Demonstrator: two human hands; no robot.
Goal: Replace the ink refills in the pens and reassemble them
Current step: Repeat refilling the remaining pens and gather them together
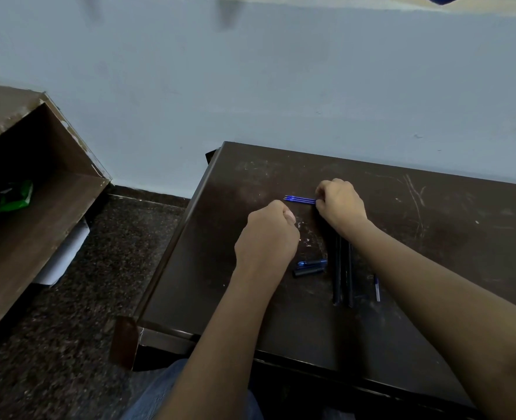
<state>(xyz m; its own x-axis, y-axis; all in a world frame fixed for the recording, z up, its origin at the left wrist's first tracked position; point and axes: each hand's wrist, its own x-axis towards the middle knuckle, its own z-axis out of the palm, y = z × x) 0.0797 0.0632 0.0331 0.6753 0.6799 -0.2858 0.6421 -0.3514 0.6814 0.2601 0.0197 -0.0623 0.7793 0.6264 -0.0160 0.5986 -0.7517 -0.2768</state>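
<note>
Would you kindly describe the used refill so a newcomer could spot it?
On the dark table, look just right of the black pen barrels, under the right forearm. The used refill lies alone there, thin and mostly clear, unlike the bright blue refills in the right hand.

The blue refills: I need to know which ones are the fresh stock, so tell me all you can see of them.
The blue refills look like three thin, translucent blue plastic tubes with fine pointed tips, side by side in a bundle. They lie roughly level at the dark table, tips pointing left. The right hand pinches their right ends in its fingers, hiding the rest.
</note>
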